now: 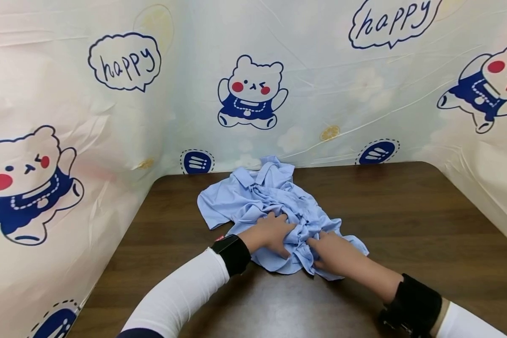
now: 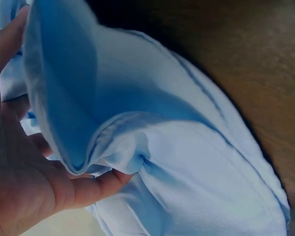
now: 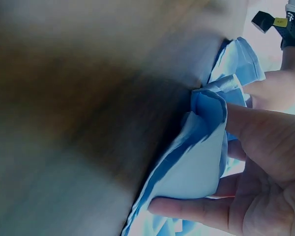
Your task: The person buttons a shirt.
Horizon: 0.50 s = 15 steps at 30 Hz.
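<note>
While the crumpled light-blue collared cloth shirt [image 1: 221, 202] lies on the dark brown wood-grain surface [image 1: 169, 234], its long axis runs away from the fingers, bunched near end between and just below them, collar [image 1: 245, 177] beyond. The left hand [image 1: 272, 233], nearer the collar, rests widely spread fingers on the folds; the right hand [image 1: 335, 253] touches the near-right part with loosely parted fingers, neither plainly pinching cloth.

Dk brn wood-grain table [image 1: 405, 211], shiny nr front; rumpled lt-blue shirt [image 1: 297, 202] on it
</note>
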Each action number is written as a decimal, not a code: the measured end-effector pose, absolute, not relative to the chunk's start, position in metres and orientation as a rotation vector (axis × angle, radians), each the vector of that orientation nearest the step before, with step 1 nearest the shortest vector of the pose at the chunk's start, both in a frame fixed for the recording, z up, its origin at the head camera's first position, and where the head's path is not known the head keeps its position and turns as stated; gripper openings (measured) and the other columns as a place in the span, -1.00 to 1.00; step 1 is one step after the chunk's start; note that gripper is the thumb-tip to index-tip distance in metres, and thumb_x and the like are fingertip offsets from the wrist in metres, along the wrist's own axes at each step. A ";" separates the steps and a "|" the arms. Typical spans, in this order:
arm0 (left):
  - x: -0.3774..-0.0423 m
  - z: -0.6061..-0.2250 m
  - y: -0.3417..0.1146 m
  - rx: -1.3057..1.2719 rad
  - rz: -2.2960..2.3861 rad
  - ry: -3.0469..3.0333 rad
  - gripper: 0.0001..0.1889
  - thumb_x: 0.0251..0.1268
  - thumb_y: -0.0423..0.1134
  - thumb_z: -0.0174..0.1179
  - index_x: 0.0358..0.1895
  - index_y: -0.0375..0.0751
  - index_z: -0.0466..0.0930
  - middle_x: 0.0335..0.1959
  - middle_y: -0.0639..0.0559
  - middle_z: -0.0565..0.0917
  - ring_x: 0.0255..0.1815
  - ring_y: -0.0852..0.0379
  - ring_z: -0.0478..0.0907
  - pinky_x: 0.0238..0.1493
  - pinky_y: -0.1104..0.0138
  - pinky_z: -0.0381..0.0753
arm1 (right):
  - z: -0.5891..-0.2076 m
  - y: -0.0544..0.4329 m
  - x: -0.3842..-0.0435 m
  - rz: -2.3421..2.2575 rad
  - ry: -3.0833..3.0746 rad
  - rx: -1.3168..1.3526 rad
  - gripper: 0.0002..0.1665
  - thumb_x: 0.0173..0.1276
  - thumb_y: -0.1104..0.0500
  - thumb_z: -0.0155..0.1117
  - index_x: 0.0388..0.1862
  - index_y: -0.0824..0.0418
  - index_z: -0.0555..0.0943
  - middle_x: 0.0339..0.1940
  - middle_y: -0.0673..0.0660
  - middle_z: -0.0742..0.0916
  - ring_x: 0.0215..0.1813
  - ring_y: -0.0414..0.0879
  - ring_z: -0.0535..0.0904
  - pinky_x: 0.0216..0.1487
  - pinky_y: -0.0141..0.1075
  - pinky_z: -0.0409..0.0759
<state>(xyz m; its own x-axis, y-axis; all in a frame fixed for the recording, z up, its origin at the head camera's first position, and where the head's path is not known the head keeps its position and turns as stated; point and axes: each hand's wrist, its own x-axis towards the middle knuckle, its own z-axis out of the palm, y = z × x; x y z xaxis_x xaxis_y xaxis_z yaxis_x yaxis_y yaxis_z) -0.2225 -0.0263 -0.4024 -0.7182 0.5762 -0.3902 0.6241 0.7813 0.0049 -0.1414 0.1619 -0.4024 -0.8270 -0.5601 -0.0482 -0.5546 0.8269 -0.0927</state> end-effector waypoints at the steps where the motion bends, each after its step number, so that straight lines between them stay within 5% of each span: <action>1: -0.223 -0.402 -0.027 0.914 -0.179 2.609 -0.11 0.04 0.28 0.36 0.48 0.26 0.22 0.47 -0.09 0.22 0.40 -0.29 0.15 0.14 -0.20 0.38 | -0.401 0.160 -0.143 -0.116 2.932 -0.901 -0.47 0.12 0.13 0.51 0.03 0.34 0.59 -0.24 0.31 0.65 -0.16 0.23 0.59 -0.16 0.05 0.59; 9: -0.224 -0.394 -0.049 1.022 -0.081 2.594 -0.10 0.06 0.26 0.36 0.49 0.11 0.23 0.47 -0.11 0.22 0.42 -0.24 0.17 0.25 -0.11 0.35 | -0.388 0.167 -0.158 -0.230 2.787 -1.020 -0.42 0.10 0.10 0.51 0.08 0.29 0.58 -0.19 0.24 0.66 -0.14 0.16 0.60 -0.15 -0.01 0.60; 15: -0.232 -0.368 -0.101 1.174 0.449 2.552 -0.32 0.18 -0.04 0.39 0.33 -0.23 0.41 0.32 -0.21 0.40 0.33 -0.13 0.33 0.31 0.07 0.34 | -0.339 0.199 -0.207 -0.485 2.482 -0.993 -0.61 0.23 0.10 0.42 -0.03 0.29 0.64 -0.17 0.09 0.70 -0.14 -0.04 0.61 -0.12 -0.15 0.60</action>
<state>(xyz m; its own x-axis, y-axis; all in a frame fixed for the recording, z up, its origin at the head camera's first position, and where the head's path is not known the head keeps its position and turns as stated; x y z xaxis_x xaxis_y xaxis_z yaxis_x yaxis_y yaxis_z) -0.2323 -0.1013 -0.3681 -0.6234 0.7702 -0.1349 0.6779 0.6184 0.3975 -0.2072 0.1985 -0.3395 -0.6561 -0.7115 -0.2516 -0.5644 0.6840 -0.4622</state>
